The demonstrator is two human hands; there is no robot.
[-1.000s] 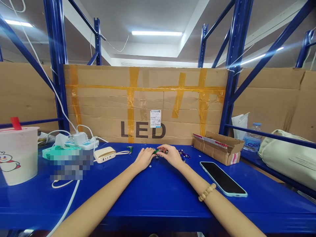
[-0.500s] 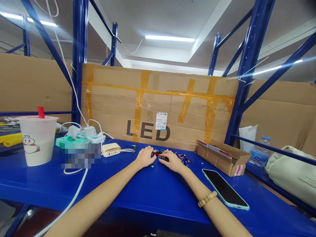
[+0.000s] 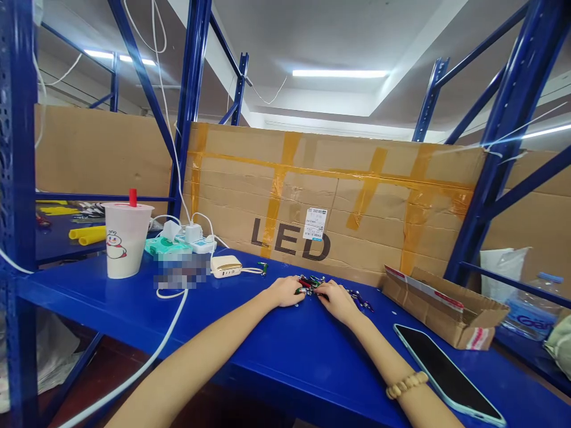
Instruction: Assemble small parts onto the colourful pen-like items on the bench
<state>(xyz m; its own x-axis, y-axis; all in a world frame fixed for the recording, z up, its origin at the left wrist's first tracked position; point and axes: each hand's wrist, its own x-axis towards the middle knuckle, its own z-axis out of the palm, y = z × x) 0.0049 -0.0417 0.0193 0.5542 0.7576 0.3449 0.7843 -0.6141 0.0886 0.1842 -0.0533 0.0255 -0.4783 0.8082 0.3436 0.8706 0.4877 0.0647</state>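
A pile of small shiny metallic pieces [image 3: 363, 302] in green, red, blue and purple lies on the blue shelf; their exact kind is too small to tell. At its left side is my left hand [image 3: 285, 292], fingers bent and closed around a small green and silver piece [image 3: 305, 291]. My right hand [image 3: 338, 302], a beaded bracelet on its wrist, lies over the pile's middle. Its fingers are curled down among the pieces, and whatever they grip is hidden. A single green piece [image 3: 264, 268] lies apart, left of the pile, by the power bank's strap.
A white power bank [image 3: 226, 267], plugs on a power strip [image 3: 200, 242] and a drink cup [image 3: 127, 244] stand to the left. An open cardboard box [image 3: 446, 309] and a phone [image 3: 448, 371] are at right. A cardboard panel [image 3: 250, 196] closes the back.
The view has turned left, so everything appears farther right. My hands have moved slightly apart, and a green and silver piece now shows at my left fingertips.
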